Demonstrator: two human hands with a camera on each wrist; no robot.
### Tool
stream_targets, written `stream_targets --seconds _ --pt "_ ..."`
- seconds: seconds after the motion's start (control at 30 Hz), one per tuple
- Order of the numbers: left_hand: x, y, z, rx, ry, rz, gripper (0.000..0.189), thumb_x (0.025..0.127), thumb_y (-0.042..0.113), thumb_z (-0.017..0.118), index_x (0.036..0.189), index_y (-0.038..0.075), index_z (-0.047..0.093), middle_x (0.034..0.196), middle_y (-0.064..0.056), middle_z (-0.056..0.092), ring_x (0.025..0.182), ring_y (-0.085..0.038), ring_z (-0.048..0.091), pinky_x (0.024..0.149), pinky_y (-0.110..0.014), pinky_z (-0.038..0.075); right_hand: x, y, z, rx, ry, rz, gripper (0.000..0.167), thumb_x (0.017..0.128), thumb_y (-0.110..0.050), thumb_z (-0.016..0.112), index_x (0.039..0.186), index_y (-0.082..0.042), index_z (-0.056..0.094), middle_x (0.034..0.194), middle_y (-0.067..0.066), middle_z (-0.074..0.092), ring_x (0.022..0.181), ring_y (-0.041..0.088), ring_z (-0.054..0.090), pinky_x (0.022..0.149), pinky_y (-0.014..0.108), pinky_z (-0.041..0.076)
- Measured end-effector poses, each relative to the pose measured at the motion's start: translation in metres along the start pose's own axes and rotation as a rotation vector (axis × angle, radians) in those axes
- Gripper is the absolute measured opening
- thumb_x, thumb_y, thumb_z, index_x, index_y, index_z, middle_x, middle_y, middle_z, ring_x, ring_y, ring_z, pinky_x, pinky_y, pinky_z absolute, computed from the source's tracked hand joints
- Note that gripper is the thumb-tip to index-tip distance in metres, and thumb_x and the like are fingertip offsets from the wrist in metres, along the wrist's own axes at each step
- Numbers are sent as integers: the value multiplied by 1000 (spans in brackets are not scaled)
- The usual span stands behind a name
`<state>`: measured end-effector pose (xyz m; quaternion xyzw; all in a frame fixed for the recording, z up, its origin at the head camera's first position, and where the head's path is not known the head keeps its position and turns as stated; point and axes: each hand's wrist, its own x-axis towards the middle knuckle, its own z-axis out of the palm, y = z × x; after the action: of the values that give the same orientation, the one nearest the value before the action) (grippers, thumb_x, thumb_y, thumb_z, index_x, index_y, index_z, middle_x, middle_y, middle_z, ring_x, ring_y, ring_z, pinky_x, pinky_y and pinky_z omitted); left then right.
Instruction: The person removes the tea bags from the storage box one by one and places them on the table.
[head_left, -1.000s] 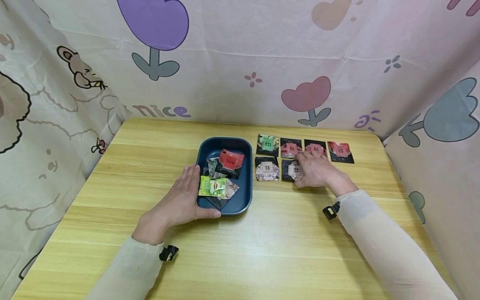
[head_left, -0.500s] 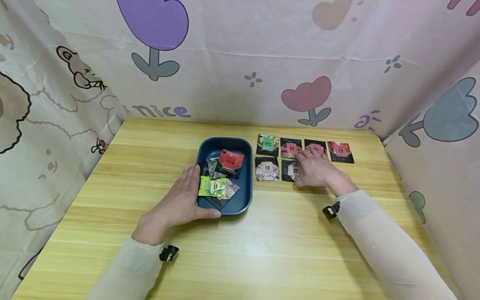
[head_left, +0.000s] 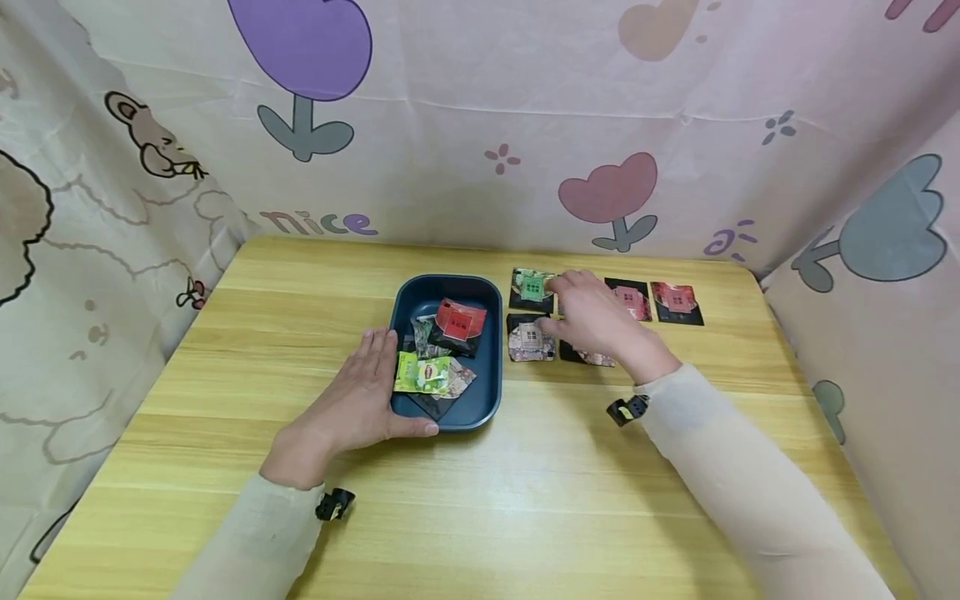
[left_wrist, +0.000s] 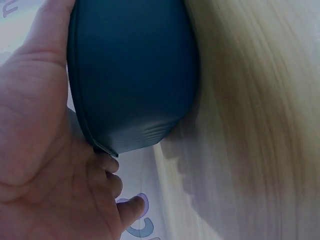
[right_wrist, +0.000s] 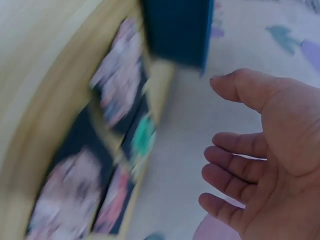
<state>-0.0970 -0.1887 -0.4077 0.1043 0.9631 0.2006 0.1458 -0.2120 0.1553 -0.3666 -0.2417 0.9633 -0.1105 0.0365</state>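
My left hand point(head_left: 348, 400) rests against the left side and near corner of a dark blue tray point(head_left: 491, 400), fingers straight along its rim and thumb at the front edge. In the tray lie several tea sachets, among them a red and black one point(head_left: 459, 327) and a bright green one point(head_left: 422, 373). My right hand point(head_left: 596, 317) hovers over the sachets laid out right of the tray, fingers loosely bent with nothing between them in the right wrist view. It partly hides a black and floral sachet point(head_left: 595, 358) and a sachet behind it. Left of it sits a pale floral sachet point(head_left: 530, 337).
In the back row are a green-labelled sachet point(head_left: 532, 289), a pink-labelled one point(head_left: 630, 298) and a red one point(head_left: 677, 302). A patterned cloth point(head_left: 450, 167) hangs along the back of the wooden table point(head_left: 495, 508).
My right hand has let go of the black and floral sachet in the front row and moved left and up from it. My left hand keeps its place at the tray.
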Motion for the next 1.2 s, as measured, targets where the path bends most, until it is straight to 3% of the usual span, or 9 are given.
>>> stream_targets --seconds 0.2,0.47,0.7,1.2 --pt "-1 -2 -1 30 11 7 154 68 86 77 167 -2 0 176 -23 -6 163 -42 -10 130 -64 7 21 -51 -1 12 13 -86 65 97 -42 75 146 -2 59 146 17 61 140 36 52 118 50 44" --pt "-2 -2 1 30 19 25 150 72 82 79 167 -3 0 176 -25 -4 163 -43 -9 130 -64 8 48 -95 22 -32 -96 -156 65 101 -45 69 147 -2 58 145 16 63 135 33 55 117 45 45" --pt "-1 -1 1 21 20 28 151 71 83 78 167 -2 -2 176 -24 -4 163 -42 -8 130 -64 9 64 -108 41 -165 -186 -150 62 97 -52 72 134 -2 63 120 10 70 115 27 61 115 40 42" --pt "-1 -4 3 10 30 36 149 73 81 79 168 -1 -2 176 -23 -4 164 -41 -8 130 -64 9 81 -114 55 -242 -296 -74 83 96 -61 70 146 2 53 130 12 68 124 30 61 115 41 43"
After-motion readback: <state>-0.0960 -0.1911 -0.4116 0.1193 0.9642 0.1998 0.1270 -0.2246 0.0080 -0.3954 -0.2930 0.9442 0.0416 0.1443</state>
